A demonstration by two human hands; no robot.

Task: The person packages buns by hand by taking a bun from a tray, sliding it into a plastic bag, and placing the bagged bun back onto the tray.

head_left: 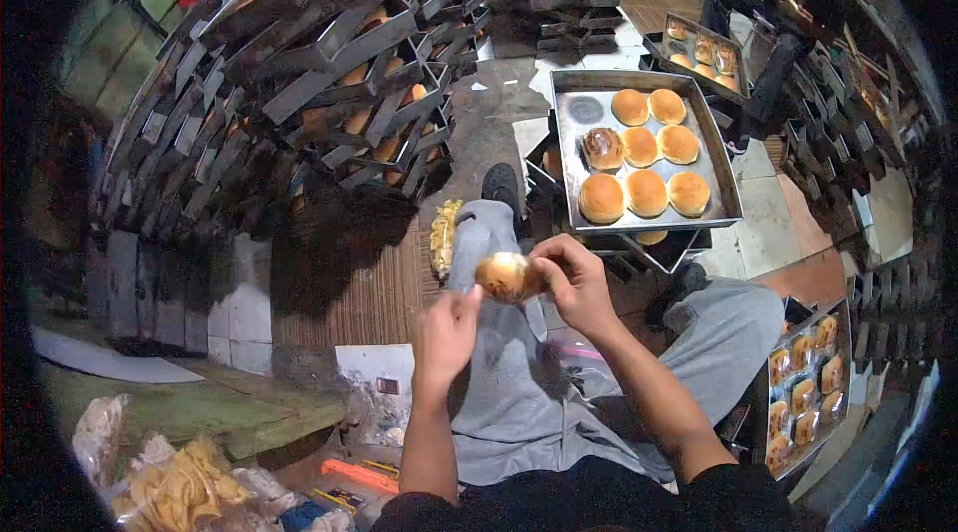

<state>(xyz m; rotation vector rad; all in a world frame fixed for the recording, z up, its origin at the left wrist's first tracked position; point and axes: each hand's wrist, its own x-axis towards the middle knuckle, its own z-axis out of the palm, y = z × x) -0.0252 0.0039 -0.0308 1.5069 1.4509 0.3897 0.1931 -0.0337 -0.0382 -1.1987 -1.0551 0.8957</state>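
Over my lap, a round golden-brown bun (502, 276) with a darker patch is held up. The thumb and fingers of my right hand (577, 284) pinch it at its right side. My left hand (445, 340) is just below and left of the bun, smeared by motion; whether its fingers touch the bun cannot be made out. Ahead and to the right stands a metal tray (720, 178) with several plain buns (647, 193). One bun with a dark swirl and a shiny clear cover (603, 148) sits among them, below a bare round mark.
At right is a tray of shiny wrapped buns (803, 394); another tray (704, 55) stands farther back near a seated person (768, 8). Stacked metal trays (339, 63) rise at left. An orange-handled cutter (359, 477) and crumpled plastic (185, 492) lie lower left.
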